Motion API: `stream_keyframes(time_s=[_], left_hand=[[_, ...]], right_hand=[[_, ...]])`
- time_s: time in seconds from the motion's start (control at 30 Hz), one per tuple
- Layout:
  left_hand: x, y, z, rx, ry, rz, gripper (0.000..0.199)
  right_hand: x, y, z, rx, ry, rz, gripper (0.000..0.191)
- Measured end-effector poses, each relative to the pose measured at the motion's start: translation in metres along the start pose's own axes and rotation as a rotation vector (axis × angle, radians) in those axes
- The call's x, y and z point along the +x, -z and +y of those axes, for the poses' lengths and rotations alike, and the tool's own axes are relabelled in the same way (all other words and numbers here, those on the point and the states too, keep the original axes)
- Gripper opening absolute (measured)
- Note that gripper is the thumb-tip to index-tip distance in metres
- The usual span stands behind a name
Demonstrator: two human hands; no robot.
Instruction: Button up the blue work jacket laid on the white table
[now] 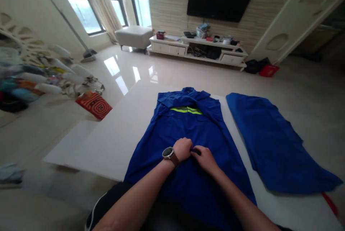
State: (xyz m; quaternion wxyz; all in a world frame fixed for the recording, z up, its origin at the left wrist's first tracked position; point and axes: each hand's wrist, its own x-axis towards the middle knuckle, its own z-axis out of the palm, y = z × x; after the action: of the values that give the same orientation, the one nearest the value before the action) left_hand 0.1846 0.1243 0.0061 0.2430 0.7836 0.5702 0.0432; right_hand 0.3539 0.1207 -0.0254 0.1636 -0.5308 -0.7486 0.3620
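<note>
A blue work jacket (185, 126) with yellow-green reflective strips lies spread on the white table (113, 134), its collar at the far end and its sleeves folded across the chest. My left hand (183, 149), with a watch (168, 152) on the wrist, is closed at the middle of the jacket's front. Right beside it, my right hand (204, 157) is closed in a pinch on the same front. Both seem to grip the jacket's front edge; the exact bit between the fingers is hidden. Folded blue clothing (272, 141) lies to the right.
A red patterned bag (94, 105) is beyond the table's left edge. Toys and cloth items (29, 83) are heaped at far left. A low white TV cabinet (196, 47) and a grey bench (134, 37) stand along the far wall.
</note>
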Motion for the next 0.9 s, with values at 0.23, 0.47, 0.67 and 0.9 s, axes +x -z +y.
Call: stream_keyframes(time_s=[0.23, 0.47, 0.67, 0.9], left_hand=[[0.005, 0.004, 0.003, 0.043, -0.02, -0.044, 0.015], [0.007, 0.003, 0.002, 0.074, -0.089, -0.039, 0.01], [0.007, 0.006, 0.005, 0.099, -0.135, -0.022, 0.01], [0.007, 0.005, 0.006, 0.053, -0.106, -0.054, 0.011]], right_hand=[[-0.001, 0.003, -0.003, 0.033, -0.046, 0.042, 0.015], [-0.001, 0.001, 0.004, 0.09, -0.029, 0.052, 0.01], [0.0, 0.002, 0.007, 0.157, -0.041, 0.04, 0.007], [0.005, -0.001, 0.015, 0.282, -0.099, 0.021, 0.01]])
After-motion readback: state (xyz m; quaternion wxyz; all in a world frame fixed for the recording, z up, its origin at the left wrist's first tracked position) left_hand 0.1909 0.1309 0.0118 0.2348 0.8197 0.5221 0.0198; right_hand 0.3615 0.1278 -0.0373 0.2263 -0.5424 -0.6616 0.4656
